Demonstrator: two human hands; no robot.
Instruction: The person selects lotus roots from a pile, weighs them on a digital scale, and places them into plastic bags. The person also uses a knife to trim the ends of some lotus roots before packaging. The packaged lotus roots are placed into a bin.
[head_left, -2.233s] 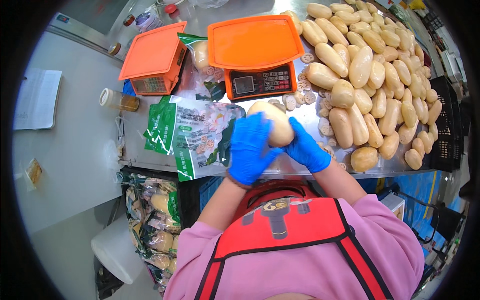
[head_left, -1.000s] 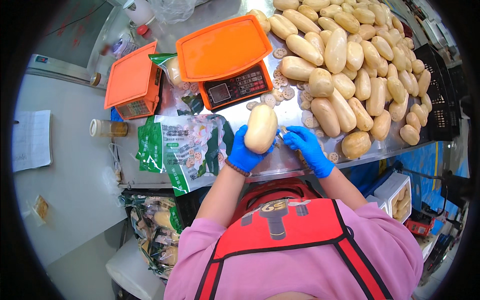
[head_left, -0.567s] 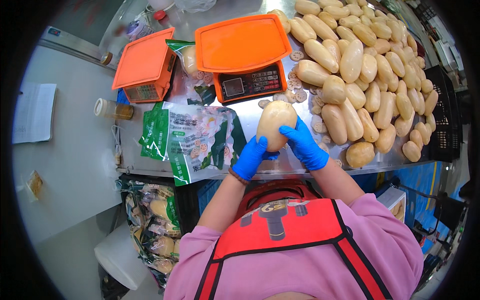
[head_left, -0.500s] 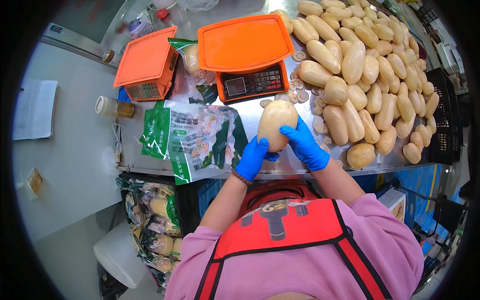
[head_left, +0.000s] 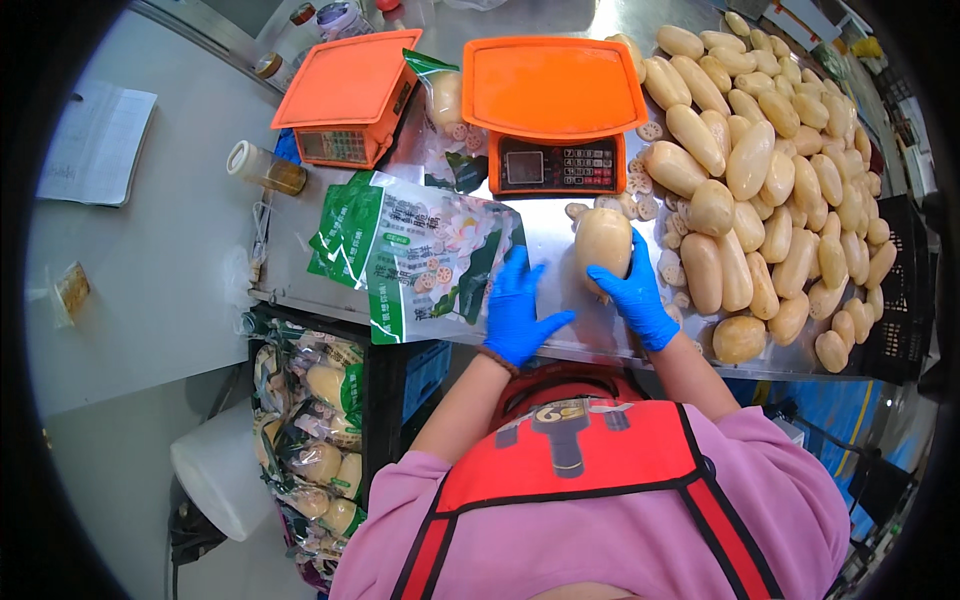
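Observation:
My right hand (head_left: 640, 295), in a blue glove, grips a pale, rounded lotus root piece (head_left: 603, 240) on the steel table. My left hand (head_left: 513, 310), also gloved, has its fingers apart, holding nothing, at the right edge of flat green-and-white printed bags (head_left: 420, 280). Behind the held piece are an orange scale (head_left: 553, 80) with a dark keypad and several cut slices (head_left: 645, 207). A second orange scale (head_left: 340, 80) stands to its left, with a packed bag (head_left: 446, 100) between them. A large pile of lotus root (head_left: 800, 180) covers the table's right side.
A tube-like jar (head_left: 250, 165) lies left of the bags. A notebook (head_left: 95, 140) and small packet (head_left: 70, 292) are on the white surface at left. Packed bags (head_left: 320, 450) fill a crate below the table. A black crate (head_left: 895, 340) stands at the right.
My left hand has let go of the piece and moved toward the bags, opening. My right hand still grips the piece, which has moved right. The view has shifted.

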